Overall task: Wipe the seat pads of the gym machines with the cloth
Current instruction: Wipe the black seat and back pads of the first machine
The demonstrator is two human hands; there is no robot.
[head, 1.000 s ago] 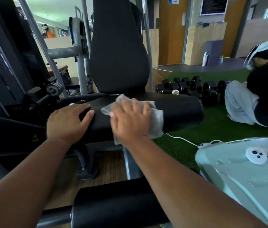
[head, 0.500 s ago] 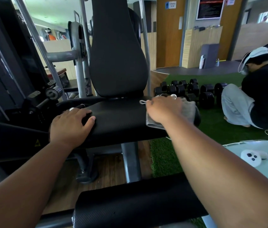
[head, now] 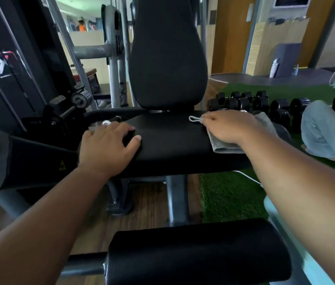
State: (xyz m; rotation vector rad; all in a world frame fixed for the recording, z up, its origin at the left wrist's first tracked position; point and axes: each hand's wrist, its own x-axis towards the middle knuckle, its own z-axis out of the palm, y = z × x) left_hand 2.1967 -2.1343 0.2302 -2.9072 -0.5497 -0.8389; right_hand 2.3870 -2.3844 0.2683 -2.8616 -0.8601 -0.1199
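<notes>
A black seat pad (head: 170, 138) lies flat in front of me, under a tall black backrest (head: 167, 56). My right hand (head: 230, 126) presses flat on a grey cloth (head: 224, 148) at the pad's right end, its fingers pointing left. A small loop of the cloth sticks out past the fingertips. My left hand (head: 107, 147) rests on the pad's left end with its fingers draped over the edge and its thumb on the top face.
A black roller pad (head: 199, 254) sits close below me. The machine's dark frame and weight stack (head: 8, 79) stand at the left. Several black dumbbells (head: 265, 105) lie on green turf at the right, beside a seated person (head: 330, 128). Wooden floor shows under the seat.
My right hand slid the cloth from the middle of the seat pad to its right end, then stayed there. My left hand has kept its place on the left end.
</notes>
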